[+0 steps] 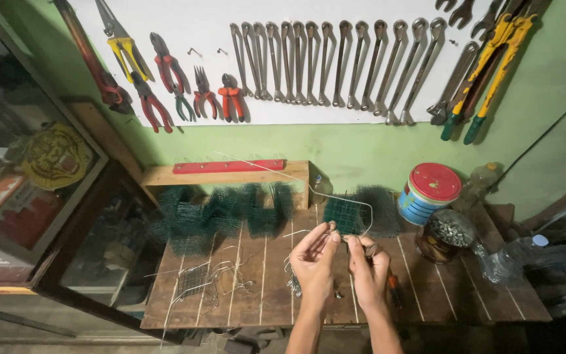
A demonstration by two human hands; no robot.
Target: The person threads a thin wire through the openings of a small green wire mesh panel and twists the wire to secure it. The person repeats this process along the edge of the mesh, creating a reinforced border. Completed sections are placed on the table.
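- Two hands, fingertips meeting above the slatted wooden counter [244, 288].
- Left hand [314, 261] pinching the long thin silver wire [335, 196].
- Right hand [368, 269] gripping the same wire, just beside.
- Beyond the fingers, green wire-mesh square [344, 214].

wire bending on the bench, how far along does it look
Looks early to midway. Done: a small pile of bent wire pieces lies on the wooden bench, left of the hands. In hand: the left hand and right hand pinch one end of a long wire that runs back toward the wall. Left: most of that wire is unbent, and the green mesh pieces sit untouched behind.
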